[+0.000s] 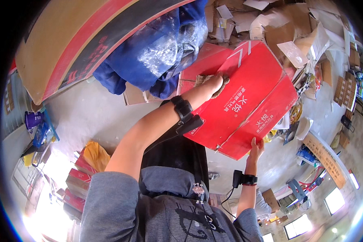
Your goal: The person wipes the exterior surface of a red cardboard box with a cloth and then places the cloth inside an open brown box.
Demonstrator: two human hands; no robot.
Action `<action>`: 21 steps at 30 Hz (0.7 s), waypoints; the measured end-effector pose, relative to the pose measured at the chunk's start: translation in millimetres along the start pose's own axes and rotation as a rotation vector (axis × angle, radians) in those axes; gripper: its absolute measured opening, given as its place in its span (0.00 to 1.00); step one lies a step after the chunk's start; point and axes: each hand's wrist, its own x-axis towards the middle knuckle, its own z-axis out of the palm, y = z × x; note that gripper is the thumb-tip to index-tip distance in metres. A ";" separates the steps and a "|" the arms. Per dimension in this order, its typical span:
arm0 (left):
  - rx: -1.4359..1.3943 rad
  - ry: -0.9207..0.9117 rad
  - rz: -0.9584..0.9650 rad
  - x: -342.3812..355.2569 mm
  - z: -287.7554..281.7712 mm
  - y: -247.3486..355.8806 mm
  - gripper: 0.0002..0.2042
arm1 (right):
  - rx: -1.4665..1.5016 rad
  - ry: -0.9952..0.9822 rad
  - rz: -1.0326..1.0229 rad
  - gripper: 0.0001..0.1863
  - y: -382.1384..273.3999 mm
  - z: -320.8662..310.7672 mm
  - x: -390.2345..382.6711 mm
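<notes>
A large red cardboard box with white lettering is tilted in front of me. Its side panel shows at the upper left. My left hand presses on the box's upper left part, closed round a crumpled brown cloth that sticks out on both sides of the hand. At the lower right edge, my right hand grips the box, thumb on the front face and other fingers partly hidden behind. A worn line, perhaps a string or seam, crosses the box's lower face.
Blue clothing with white dusty patches lies beyond my left arm, beside a big brown carton. Flattened cardboard scraps are heaped at the far right. More red boxes and a yellow bag stand at left.
</notes>
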 end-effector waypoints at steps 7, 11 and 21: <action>-0.081 0.010 -0.028 4.0 31.3 47.1 0.13 | 0.030 0.051 -0.047 0.13 3.0 3.6 0.1; -0.191 -0.022 -0.074 25.4 32.7 62.4 0.18 | -0.005 0.061 -0.029 0.14 -7.1 6.6 -4.8; -0.083 -0.033 0.124 44.9 70.3 94.7 0.17 | 0.053 0.074 -0.016 0.17 2.6 7.9 -10.6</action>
